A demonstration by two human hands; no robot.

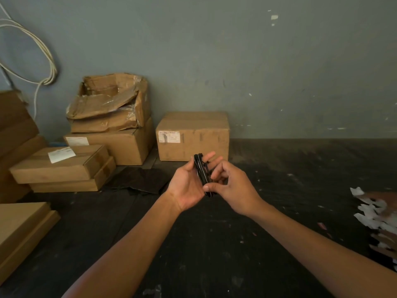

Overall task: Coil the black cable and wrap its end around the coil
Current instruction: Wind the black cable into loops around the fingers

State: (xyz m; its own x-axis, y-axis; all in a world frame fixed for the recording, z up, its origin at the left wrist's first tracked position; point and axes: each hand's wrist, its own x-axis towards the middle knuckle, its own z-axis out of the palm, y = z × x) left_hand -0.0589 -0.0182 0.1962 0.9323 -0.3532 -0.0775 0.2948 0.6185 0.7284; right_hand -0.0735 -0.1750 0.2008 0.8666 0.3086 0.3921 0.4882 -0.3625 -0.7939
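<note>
Hands raised above the dark floor [214, 244]: left hand [189, 186], palm up, cradles the coiled black cable [202, 172] across its fingers, while right hand [231, 187] pinches the coil's lower end.

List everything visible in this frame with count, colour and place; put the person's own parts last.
black cable: one, black, coiled into a narrow bundle, held between both hands
cardboard boxes: several, brown, stacked along the wall at left and centre
torn box: one, brown, crushed, atop the stack
white cord: one, looped, hanging on the wall, upper left
dark cloth: one, on the floor by the boxes
paper scraps: many, white and brown, right edge
left hand: holds the coil
right hand: pinches the coil
</note>
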